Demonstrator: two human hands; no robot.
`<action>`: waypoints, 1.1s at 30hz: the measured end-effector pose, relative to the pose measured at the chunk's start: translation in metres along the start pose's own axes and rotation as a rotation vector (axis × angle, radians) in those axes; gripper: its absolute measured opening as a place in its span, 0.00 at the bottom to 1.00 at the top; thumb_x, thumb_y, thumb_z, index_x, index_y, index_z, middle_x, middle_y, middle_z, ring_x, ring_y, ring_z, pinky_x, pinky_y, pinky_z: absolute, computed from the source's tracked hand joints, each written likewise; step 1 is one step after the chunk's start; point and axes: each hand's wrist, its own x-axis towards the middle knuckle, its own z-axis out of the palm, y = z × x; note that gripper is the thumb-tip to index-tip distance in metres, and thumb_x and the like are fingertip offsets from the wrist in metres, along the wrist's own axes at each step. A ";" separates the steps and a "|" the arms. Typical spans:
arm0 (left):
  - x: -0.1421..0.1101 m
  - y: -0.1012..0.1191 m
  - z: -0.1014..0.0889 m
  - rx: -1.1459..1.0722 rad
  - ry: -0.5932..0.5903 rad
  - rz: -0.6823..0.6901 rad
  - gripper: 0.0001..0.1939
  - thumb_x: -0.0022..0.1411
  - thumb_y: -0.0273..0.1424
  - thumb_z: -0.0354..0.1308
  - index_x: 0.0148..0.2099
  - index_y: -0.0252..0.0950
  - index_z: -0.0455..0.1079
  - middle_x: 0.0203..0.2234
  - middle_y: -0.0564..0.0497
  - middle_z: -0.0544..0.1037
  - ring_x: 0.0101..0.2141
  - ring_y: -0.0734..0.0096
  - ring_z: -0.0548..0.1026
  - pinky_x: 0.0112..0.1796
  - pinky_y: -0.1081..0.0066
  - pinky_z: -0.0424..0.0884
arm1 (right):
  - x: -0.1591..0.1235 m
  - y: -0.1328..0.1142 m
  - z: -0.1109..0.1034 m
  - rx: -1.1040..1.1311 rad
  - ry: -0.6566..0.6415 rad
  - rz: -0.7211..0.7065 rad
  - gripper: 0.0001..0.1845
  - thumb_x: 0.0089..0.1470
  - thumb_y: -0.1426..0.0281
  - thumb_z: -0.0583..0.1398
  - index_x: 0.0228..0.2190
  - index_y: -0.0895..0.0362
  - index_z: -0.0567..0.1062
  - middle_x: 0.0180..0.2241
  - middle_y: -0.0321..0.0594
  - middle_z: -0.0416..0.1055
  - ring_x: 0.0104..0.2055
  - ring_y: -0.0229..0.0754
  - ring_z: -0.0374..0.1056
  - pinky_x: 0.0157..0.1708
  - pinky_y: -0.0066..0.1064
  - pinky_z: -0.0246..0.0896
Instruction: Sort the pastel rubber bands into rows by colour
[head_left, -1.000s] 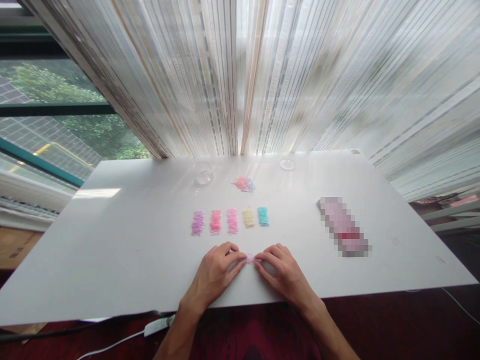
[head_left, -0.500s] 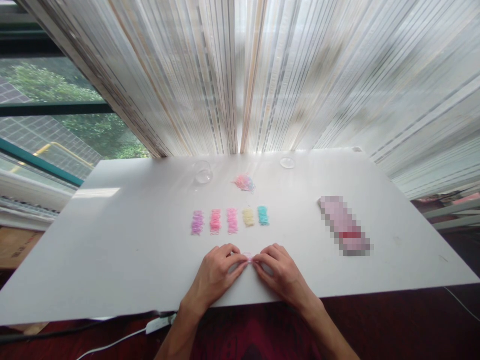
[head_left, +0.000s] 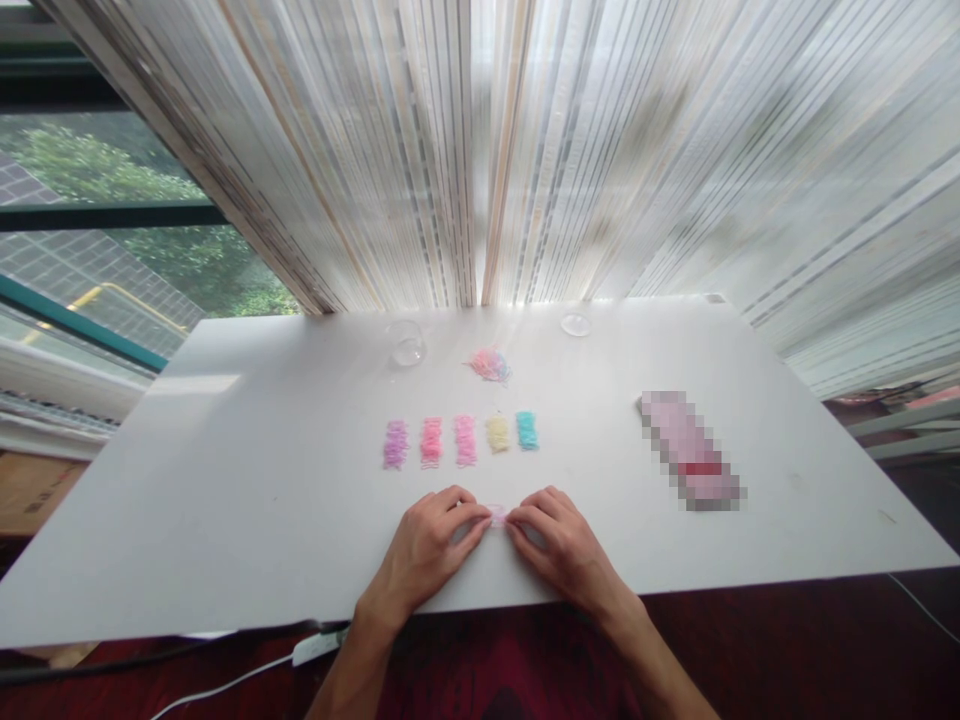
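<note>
My left hand and my right hand rest on the white table near its front edge. Their fingertips meet and pinch a small pink piece between them. Just beyond the hands lies a row of small sorted piles: purple, pink, lighter pink, yellow and teal. Farther back sits a mixed pile of coloured pieces.
A clear glass bowl and a small clear lid stand near the table's back edge. A blurred pink rectangular object lies at the right. Striped curtains hang behind. A white cable runs below the front edge.
Both hands stay pinched on the small pink piece, with only slight finger movement. The view has shifted a little.
</note>
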 end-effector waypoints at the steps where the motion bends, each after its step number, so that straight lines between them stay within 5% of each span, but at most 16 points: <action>1: 0.000 0.000 -0.001 -0.006 0.000 -0.004 0.06 0.69 0.27 0.60 0.44 0.40 0.78 0.36 0.51 0.80 0.35 0.67 0.78 0.37 0.69 0.72 | 0.000 0.000 0.000 0.008 0.002 0.002 0.05 0.64 0.76 0.61 0.39 0.55 0.76 0.34 0.40 0.73 0.37 0.45 0.66 0.38 0.38 0.67; 8: 0.000 0.001 -0.003 -0.027 0.012 -0.004 0.06 0.71 0.28 0.58 0.44 0.39 0.77 0.35 0.51 0.80 0.35 0.67 0.78 0.37 0.70 0.73 | 0.002 -0.004 -0.001 0.049 0.012 -0.002 0.07 0.63 0.73 0.63 0.44 0.55 0.76 0.36 0.42 0.73 0.38 0.46 0.67 0.38 0.39 0.70; 21: 0.000 0.000 -0.004 -0.015 0.017 -0.010 0.08 0.72 0.30 0.56 0.44 0.39 0.77 0.35 0.50 0.80 0.34 0.68 0.78 0.37 0.69 0.73 | 0.003 0.002 -0.004 0.036 0.061 0.001 0.05 0.66 0.74 0.60 0.39 0.55 0.77 0.33 0.40 0.74 0.36 0.44 0.68 0.36 0.36 0.68; 29: 0.007 0.004 0.008 0.107 0.030 0.027 0.14 0.66 0.34 0.64 0.53 0.38 0.74 0.42 0.46 0.79 0.40 0.60 0.77 0.42 0.61 0.75 | 0.002 0.011 -0.013 0.018 0.098 0.062 0.06 0.66 0.72 0.59 0.38 0.54 0.77 0.33 0.40 0.74 0.36 0.44 0.70 0.37 0.37 0.70; 33: 0.008 0.011 0.012 0.127 -0.002 0.055 0.07 0.68 0.30 0.62 0.48 0.39 0.76 0.38 0.48 0.78 0.37 0.63 0.76 0.38 0.64 0.74 | 0.002 0.013 -0.013 0.020 0.109 0.067 0.06 0.66 0.72 0.59 0.38 0.53 0.77 0.33 0.40 0.74 0.36 0.44 0.70 0.37 0.37 0.69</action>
